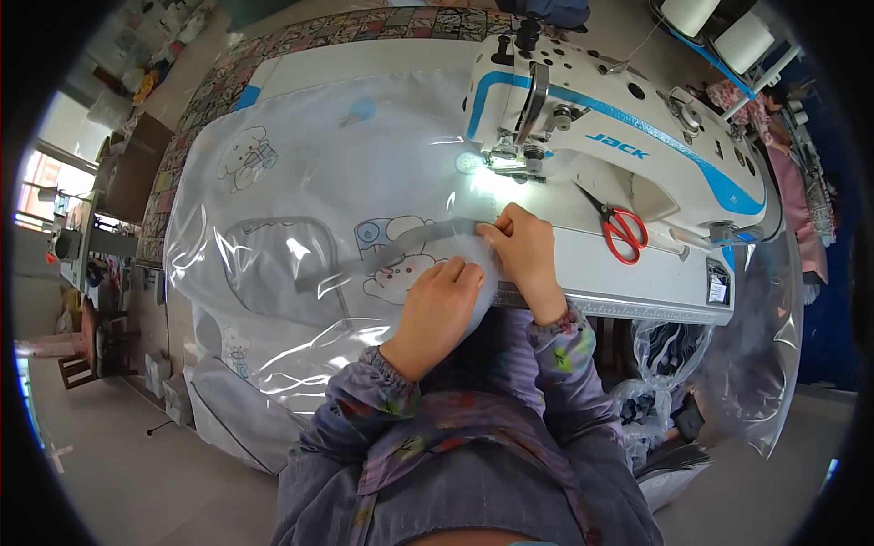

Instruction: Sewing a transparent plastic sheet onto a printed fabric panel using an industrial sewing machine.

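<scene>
A clear plastic sheet point(300, 191) printed with cartoon animals lies spread over the sewing table. A grey fabric strip point(401, 246) runs across it toward the sewing machine. My left hand point(442, 300) presses the sheet's near edge with its fingers curled on the material. My right hand point(526, 250) pinches the strip and the sheet's edge just in front of the needle. The white and blue sewing machine point(619, 136) stands at the right, its lit presser foot point(514, 164) a little beyond my right hand.
Red-handled scissors point(624, 227) lie on the machine bed right of my hands. White thread cones point(719, 27) stand behind the machine. A patchwork cloth point(300, 45) covers the table's far side. Plastic bags point(655, 364) hang under the table at the right.
</scene>
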A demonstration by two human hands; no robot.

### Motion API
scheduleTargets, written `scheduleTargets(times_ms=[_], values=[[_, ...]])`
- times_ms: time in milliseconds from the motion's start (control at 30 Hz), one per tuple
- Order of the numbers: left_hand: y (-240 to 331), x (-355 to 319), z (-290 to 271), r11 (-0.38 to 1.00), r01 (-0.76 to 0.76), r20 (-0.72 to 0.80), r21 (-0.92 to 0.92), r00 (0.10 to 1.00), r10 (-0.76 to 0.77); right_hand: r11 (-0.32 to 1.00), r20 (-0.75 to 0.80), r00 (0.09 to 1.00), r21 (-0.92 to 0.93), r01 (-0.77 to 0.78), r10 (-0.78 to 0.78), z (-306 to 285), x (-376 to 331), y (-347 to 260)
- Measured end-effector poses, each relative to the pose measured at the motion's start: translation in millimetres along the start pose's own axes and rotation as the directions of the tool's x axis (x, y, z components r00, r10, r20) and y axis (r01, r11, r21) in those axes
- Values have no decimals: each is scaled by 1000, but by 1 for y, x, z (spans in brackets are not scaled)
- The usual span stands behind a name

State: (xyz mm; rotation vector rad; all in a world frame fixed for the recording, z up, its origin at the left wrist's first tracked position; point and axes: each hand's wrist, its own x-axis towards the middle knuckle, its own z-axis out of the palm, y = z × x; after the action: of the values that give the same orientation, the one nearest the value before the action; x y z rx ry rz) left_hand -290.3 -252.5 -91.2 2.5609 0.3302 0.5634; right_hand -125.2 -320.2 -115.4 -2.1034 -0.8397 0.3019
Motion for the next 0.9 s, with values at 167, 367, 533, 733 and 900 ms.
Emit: scheduleTargets(times_ms=[167, 367, 533, 733, 900], values=[[-9, -5, 9, 989, 39, 51, -145, 998, -32, 967, 109, 990, 227, -117, 94, -9, -2, 13], [12, 15, -20, 993, 113, 131, -38, 986, -107, 960, 117, 985, 233, -153, 128, -6, 3, 6], [-5, 16, 6, 999, -38, -7, 1, 999, 38, 985, 48, 990, 104, -140, 135, 0, 4, -2], [-10, 21, 9, 998, -61, 81, 30, 995, 59, 945, 122, 990, 311, -105, 70, -27, -27, 7], [-11, 29, 5, 998, -3, 170, 59, 985, -7, 923, 479, 865, 244, -297, 152, -49, -104, 8]])
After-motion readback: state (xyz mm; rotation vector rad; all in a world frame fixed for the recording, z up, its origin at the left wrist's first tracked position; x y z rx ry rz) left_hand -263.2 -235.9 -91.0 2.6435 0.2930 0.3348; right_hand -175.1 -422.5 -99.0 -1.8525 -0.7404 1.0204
